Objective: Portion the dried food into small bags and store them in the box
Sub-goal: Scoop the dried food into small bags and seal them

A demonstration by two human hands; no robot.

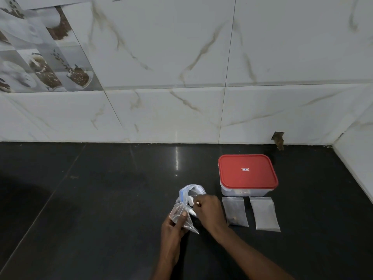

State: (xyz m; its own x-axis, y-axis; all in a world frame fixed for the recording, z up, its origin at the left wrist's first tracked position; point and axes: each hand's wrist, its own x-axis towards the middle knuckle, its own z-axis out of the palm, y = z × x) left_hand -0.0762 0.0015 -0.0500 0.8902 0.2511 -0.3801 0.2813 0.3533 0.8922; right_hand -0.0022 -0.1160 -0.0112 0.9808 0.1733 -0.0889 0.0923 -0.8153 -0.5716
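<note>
My left hand point(174, 225) pinches a small clear bag point(180, 215) by its mouth, thumb on top, just above the black counter. My right hand point(209, 209) reaches with curled fingers into a larger clear bag with a blue zip strip point(190, 192) that stands behind the small one; what the fingers hold is hidden. Two small bags lie flat to the right: one point(235, 211) with brownish bits near its bottom, one point(265, 213) further right. Behind them stands the box point(238, 192), clear-walled, with its red lid point(247, 171) on.
The black counter point(101, 199) runs wide to the left and front. A white marble-tiled wall point(161, 110) rises behind, and a side wall point(355, 158) closes the right end. A small chipped hole point(279, 139) shows at the wall's foot behind the box.
</note>
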